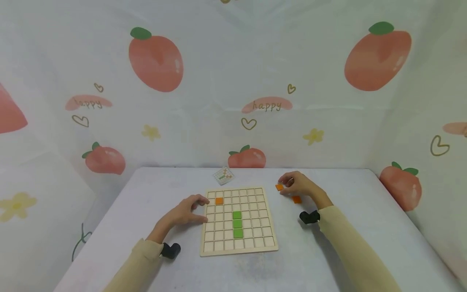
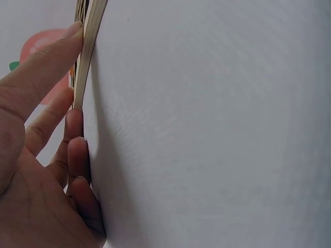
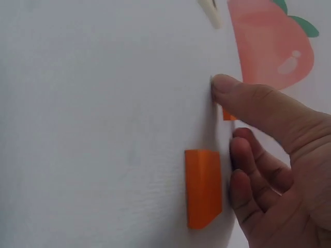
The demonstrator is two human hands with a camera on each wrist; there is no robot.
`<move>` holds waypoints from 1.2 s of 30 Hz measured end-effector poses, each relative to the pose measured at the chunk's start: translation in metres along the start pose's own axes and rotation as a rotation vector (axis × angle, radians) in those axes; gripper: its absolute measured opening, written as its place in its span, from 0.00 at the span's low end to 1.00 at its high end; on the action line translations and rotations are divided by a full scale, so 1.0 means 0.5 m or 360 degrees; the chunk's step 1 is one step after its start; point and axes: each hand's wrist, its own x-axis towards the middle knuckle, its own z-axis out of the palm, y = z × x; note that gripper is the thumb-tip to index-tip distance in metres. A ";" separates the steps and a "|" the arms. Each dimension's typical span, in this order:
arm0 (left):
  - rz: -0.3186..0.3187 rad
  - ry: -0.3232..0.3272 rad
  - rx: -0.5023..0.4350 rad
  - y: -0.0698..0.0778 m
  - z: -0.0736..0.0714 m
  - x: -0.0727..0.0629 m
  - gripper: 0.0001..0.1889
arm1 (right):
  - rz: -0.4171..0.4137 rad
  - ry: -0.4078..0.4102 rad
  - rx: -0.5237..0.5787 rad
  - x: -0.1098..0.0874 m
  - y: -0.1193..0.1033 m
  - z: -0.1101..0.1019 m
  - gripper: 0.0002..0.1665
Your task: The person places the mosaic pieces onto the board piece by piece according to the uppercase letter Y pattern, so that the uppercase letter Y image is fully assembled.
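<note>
A square wooden grid board lies on the table, with one orange tile near its upper left corner and a column of green tiles near its middle. My left hand touches the board's left edge with thumb and fingertips, the fingers spread along that side. Right of the board, my right hand is low over the table. Its thumb and fingertips are parted around a loose orange tile, which the thumb partly covers in the right wrist view. Another orange tile lies beneath the palm.
A small card printed with a coloured grid pattern lies behind the board. The white table ends at a hanging cloth with fruit prints. Black wrist mounts sit at both cuffs.
</note>
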 end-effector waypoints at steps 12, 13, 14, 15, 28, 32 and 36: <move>-0.0058 -0.0028 -0.0037 0.003 0.000 0.008 0.30 | 0.0000 0.0026 -0.0044 -0.006 0.006 -0.002 0.15; -0.0062 -0.0030 -0.0033 0.004 0.000 0.009 0.30 | -0.0004 0.0027 -0.0044 -0.006 0.005 -0.002 0.15; -0.0065 -0.0032 -0.0030 0.004 0.000 0.010 0.30 | -0.0006 0.0031 -0.0050 -0.006 0.004 -0.003 0.14; -0.0063 -0.0030 -0.0023 0.004 0.000 0.011 0.30 | 0.0002 0.0035 -0.0054 -0.006 0.003 -0.003 0.14; -0.0041 -0.0040 -0.0007 0.002 -0.003 0.010 0.30 | -0.0011 0.0167 0.0021 -0.030 0.002 -0.005 0.11; -0.0053 -0.0028 -0.0014 0.001 -0.001 0.007 0.30 | -0.0038 0.0178 0.0103 -0.049 -0.001 -0.005 0.11; -0.0013 -0.0019 0.0005 0.000 -0.001 0.005 0.30 | -0.0145 0.0152 0.0144 -0.067 -0.003 -0.003 0.12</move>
